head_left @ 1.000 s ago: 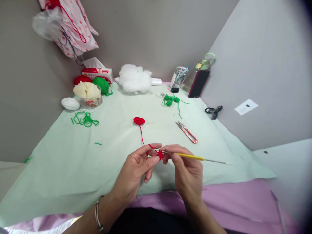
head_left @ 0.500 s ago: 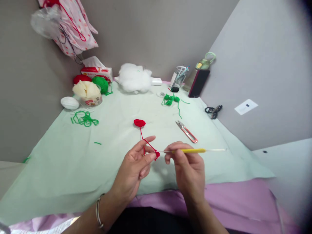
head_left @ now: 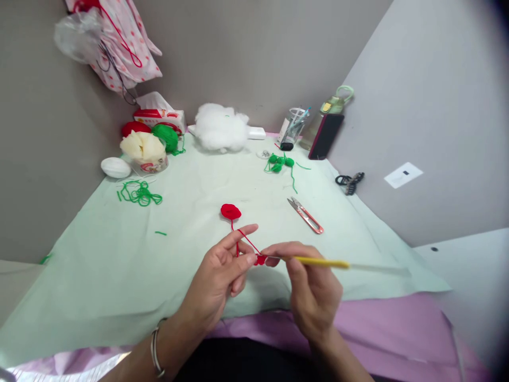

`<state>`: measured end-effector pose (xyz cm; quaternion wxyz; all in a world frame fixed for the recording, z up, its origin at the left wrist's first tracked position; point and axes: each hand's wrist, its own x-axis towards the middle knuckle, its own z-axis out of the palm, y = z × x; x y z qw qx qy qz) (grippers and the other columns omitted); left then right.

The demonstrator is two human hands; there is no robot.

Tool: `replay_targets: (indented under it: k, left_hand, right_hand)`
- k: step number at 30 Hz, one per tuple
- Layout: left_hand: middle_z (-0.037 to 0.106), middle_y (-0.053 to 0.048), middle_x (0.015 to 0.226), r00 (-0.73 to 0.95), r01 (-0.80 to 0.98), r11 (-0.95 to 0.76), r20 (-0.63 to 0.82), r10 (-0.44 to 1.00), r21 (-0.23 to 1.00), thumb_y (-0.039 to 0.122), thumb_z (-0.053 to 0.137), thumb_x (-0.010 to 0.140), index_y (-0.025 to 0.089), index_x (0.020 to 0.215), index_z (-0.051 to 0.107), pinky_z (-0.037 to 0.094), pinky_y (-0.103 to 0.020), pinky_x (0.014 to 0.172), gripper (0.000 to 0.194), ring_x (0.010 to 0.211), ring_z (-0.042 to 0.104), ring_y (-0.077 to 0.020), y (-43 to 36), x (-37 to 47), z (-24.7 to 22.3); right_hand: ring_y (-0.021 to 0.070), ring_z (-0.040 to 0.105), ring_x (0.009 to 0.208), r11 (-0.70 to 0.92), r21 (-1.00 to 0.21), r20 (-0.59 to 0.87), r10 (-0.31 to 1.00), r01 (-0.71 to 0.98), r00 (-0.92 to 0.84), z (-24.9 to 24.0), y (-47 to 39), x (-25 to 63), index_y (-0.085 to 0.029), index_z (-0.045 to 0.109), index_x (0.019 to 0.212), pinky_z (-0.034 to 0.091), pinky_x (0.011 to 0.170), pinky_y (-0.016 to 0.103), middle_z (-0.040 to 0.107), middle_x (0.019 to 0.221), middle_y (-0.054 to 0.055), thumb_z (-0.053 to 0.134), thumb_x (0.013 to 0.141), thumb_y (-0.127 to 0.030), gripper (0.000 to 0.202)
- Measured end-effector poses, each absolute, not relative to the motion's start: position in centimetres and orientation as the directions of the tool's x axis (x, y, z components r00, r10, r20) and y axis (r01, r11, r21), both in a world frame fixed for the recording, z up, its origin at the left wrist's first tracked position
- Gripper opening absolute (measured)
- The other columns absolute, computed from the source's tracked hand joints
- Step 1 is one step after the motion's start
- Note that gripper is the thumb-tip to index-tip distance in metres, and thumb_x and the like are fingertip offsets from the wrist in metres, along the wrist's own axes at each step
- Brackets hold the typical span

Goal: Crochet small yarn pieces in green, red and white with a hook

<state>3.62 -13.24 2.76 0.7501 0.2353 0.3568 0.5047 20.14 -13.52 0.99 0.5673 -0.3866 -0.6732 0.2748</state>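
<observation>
My left hand (head_left: 220, 270) pinches a small red crochet piece (head_left: 260, 260) between thumb and finger. Red yarn (head_left: 248, 240) runs over its raised index finger. My right hand (head_left: 314, 281) grips a crochet hook with a yellow handle (head_left: 322, 262); its metal tip is at the red piece, where my right fingertips also touch. Exactly how the hook sits in the stitches is too small to tell. Beyond my left hand, a small red yarn ball (head_left: 231, 211) lies on the cloth, its strand leading to that hand.
Thread snips (head_left: 305, 215) lie right of centre. Green crocheted pieces (head_left: 280, 163) and green yarn scraps (head_left: 141, 193) rest farther back. Along the wall stand white stuffing (head_left: 221, 128), a tissue box (head_left: 159, 119), a glass jar (head_left: 293, 128) and a phone (head_left: 326, 137) against a bottle (head_left: 332, 104).
My right hand has moved towards the red piece, its fingertips now touching it, and the hook tilts down to the right. The red yarn ball has shifted slightly nearer.
</observation>
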Motion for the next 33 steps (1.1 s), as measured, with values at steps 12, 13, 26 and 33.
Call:
replay_targets:
  k: [12, 13, 26, 33]
  left_hand:
    - [0.046, 0.011, 0.057, 0.297, -0.619, 0.429, -0.309, 0.903, 0.658, 0.022, 0.087, 0.081, 0.018, 0.119, 0.076, 0.02, -0.015, 0.039, 0.04, 0.04, 0.025, 0.001, -13.2, 3.8, 2.3]
    - [0.051, 0.009, 0.061, 0.284, -0.596, 0.414, -0.302, 0.91, 0.688, 0.024, 0.087, 0.08, 0.02, 0.117, 0.077, 0.021, -0.015, 0.04, 0.038, 0.04, 0.029, 0.0016, -13.3, 3.9, 2.2]
    - [0.039, 0.012, 0.052, 0.329, -0.67, 0.478, -0.35, 0.877, 0.568, 0.022, 0.087, 0.081, 0.014, 0.114, 0.08, 0.018, -0.014, 0.041, 0.035, 0.042, 0.018, 0.0011, -12.7, 3.6, 2.2]
    - [0.059, 0.005, 0.07, 0.248, -0.548, 0.394, -0.306, 0.919, 0.738, 0.028, 0.089, 0.078, 0.02, 0.11, 0.081, 0.019, -0.017, 0.042, 0.034, 0.041, 0.032, 0.0022, -13.2, 3.8, 2.5]
  right_hand:
    - [0.0147, 0.068, 0.075, 0.445, -0.894, 0.444, 0.896, -0.055, 0.027, 0.9, -13.0, 19.3, -0.025, 0.076, 0.102, 0.059, 0.067, 0.029, 0.072, 0.093, 0.003, 0.056, 0.104, -0.019, 0.021]
    - [0.0162, 0.07, 0.082, 0.455, -0.89, 0.455, 0.891, -0.032, 0.007, 1.0, -12.9, 19.2, -0.025, 0.077, 0.102, 0.06, 0.07, 0.03, 0.074, 0.095, 0.004, 0.058, 0.103, -0.018, 0.019]
    - [0.0155, 0.07, 0.081, 0.574, -0.786, 0.598, 0.8, 0.23, 0.046, 0.5, -13.6, 19.7, -0.028, 0.077, 0.112, 0.06, 0.071, 0.03, 0.074, 0.097, 0.004, 0.058, 0.101, -0.011, 0.027]
    - [0.0132, 0.066, 0.07, 0.402, -0.916, 0.401, 0.915, -0.013, 0.035, 1.4, -12.7, 19.1, -0.026, 0.079, 0.102, 0.058, 0.064, 0.027, 0.076, 0.091, 0.003, 0.063, 0.102, -0.022, 0.017]
